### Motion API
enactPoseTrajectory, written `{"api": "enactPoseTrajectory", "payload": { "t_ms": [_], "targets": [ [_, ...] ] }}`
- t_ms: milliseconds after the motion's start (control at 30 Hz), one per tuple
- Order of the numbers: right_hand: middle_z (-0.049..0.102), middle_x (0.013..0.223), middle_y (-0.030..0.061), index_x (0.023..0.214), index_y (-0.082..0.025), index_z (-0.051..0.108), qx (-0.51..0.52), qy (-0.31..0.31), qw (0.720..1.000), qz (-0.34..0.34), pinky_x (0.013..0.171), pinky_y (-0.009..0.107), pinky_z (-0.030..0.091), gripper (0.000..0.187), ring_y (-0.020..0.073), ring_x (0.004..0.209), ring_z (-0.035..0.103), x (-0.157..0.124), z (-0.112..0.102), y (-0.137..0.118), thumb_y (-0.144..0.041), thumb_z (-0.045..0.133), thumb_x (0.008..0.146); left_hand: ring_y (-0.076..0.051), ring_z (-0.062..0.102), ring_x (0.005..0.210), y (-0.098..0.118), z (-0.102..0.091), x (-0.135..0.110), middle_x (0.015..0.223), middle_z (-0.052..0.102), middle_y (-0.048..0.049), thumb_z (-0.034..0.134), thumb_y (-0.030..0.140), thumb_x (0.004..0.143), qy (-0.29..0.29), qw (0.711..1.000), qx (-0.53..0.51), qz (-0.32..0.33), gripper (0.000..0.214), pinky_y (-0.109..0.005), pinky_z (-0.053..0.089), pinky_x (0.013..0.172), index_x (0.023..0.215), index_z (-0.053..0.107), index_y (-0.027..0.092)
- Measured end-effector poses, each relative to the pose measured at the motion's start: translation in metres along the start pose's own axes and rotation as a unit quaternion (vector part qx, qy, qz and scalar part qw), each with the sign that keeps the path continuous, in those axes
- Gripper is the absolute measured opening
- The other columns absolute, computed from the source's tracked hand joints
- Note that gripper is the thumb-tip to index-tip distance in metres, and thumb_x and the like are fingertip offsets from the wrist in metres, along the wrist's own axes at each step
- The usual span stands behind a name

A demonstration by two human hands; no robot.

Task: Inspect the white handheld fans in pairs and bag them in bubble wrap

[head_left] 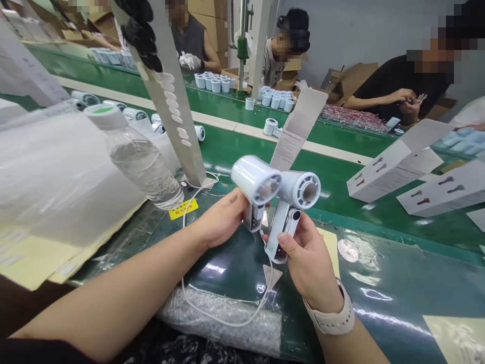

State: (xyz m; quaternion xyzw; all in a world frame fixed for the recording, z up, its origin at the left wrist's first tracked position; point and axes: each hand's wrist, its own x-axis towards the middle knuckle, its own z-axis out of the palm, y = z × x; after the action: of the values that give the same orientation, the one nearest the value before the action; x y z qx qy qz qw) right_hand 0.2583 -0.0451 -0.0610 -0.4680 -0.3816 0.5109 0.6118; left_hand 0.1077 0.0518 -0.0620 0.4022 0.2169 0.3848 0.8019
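My left hand [225, 217] is closed around the handle of a light-blue handheld fan [255, 179], whose round head faces down and to the right. A second light-blue handheld fan [278, 230] is gripped in my right hand [308, 253], thumb on its handle. The two fan heads sit close together, the left one overlapping the right in view. A white cable [184, 273] loops below my hands and runs up between the fans; whether it is plugged into one of them I cannot tell. My left fingertips are partly hidden behind the handle.
A water bottle [142, 159] stands at the left by a metal post [170, 106]. An upright white open box [291, 131] is behind the fans, with more boxes [390, 162] at right. Bubble wrap [223, 318] lies in front. Co-workers sit across the green conveyor [235, 144] among blue cups.
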Motion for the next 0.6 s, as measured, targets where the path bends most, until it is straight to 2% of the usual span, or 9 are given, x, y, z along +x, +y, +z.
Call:
{"api": "enactPoseTrajectory", "payload": {
  "t_ms": [100, 167, 233, 333, 467, 600],
  "targets": [
    [0.066, 0.113, 0.0036, 0.114, -0.027, 0.059, 0.025, -0.002, 1.000, 0.003, 0.096, 0.042, 0.050, 0.040, 0.0239, 0.107, 0.062, 0.001, 0.000, -0.003, -0.031, 0.078, 0.079, -0.018, 0.063, 0.074, -0.002, -0.002, 0.005, 0.084, 0.066, -0.0058, 0.063, 0.057, 0.084, -0.019, 0.996, -0.033, -0.081, 0.042, -0.032, 0.053, 0.072, 0.090, 0.066, 0.016],
    [0.066, 0.110, 0.0034, 0.114, -0.027, 0.058, 0.025, 0.011, 1.000, 0.000, 0.092, 0.041, 0.053, 0.040, 0.0225, 0.102, 0.063, 0.001, 0.000, -0.002, -0.030, 0.077, 0.079, -0.017, 0.063, 0.073, -0.002, 0.001, 0.001, 0.085, 0.065, -0.0051, 0.063, 0.054, 0.086, -0.050, 0.989, -0.061, -0.121, 0.038, -0.032, 0.054, 0.071, 0.097, 0.064, 0.018],
    [0.065, 0.108, 0.0037, 0.115, -0.027, 0.055, 0.026, 0.020, 0.999, -0.003, 0.087, 0.040, 0.056, 0.042, 0.0219, 0.097, 0.064, 0.000, 0.000, -0.002, -0.030, 0.076, 0.079, -0.017, 0.064, 0.078, 0.001, 0.006, -0.007, 0.091, 0.065, -0.0050, 0.070, 0.041, 0.083, -0.077, 0.987, -0.077, -0.121, 0.033, -0.031, 0.054, 0.073, 0.107, 0.061, 0.020],
    [0.065, 0.106, 0.0035, 0.115, -0.027, 0.052, 0.031, 0.028, 0.999, -0.003, 0.080, 0.038, 0.058, 0.043, 0.0219, 0.094, 0.064, 0.000, 0.000, -0.001, -0.030, 0.075, 0.079, -0.017, 0.064, 0.083, 0.007, 0.013, -0.017, 0.095, 0.064, -0.0038, 0.080, 0.025, 0.072, -0.102, 0.986, -0.075, -0.112, 0.045, -0.030, 0.053, 0.076, 0.112, 0.059, 0.021],
    [0.062, 0.101, 0.0015, 0.110, -0.027, 0.052, 0.044, 0.027, 0.999, 0.013, 0.074, 0.036, 0.058, 0.035, 0.0190, 0.084, 0.064, -0.002, 0.001, -0.003, -0.030, 0.073, 0.082, -0.017, 0.063, 0.084, 0.011, 0.017, -0.021, 0.094, 0.062, -0.0046, 0.079, 0.023, 0.071, -0.114, 0.984, -0.064, -0.123, 0.046, -0.030, 0.053, 0.075, 0.112, 0.060, 0.019],
    [0.062, 0.103, 0.0033, 0.108, -0.026, 0.051, 0.078, -0.005, 0.996, 0.030, 0.074, 0.038, 0.058, 0.029, 0.0204, 0.084, 0.064, -0.003, 0.003, -0.009, -0.033, 0.065, 0.084, -0.017, 0.062, 0.080, 0.012, 0.016, -0.020, 0.094, 0.061, -0.0038, 0.074, 0.019, 0.074, -0.094, 0.987, -0.057, -0.119, 0.044, -0.030, 0.053, 0.072, 0.115, 0.058, 0.020]
  ]
}}
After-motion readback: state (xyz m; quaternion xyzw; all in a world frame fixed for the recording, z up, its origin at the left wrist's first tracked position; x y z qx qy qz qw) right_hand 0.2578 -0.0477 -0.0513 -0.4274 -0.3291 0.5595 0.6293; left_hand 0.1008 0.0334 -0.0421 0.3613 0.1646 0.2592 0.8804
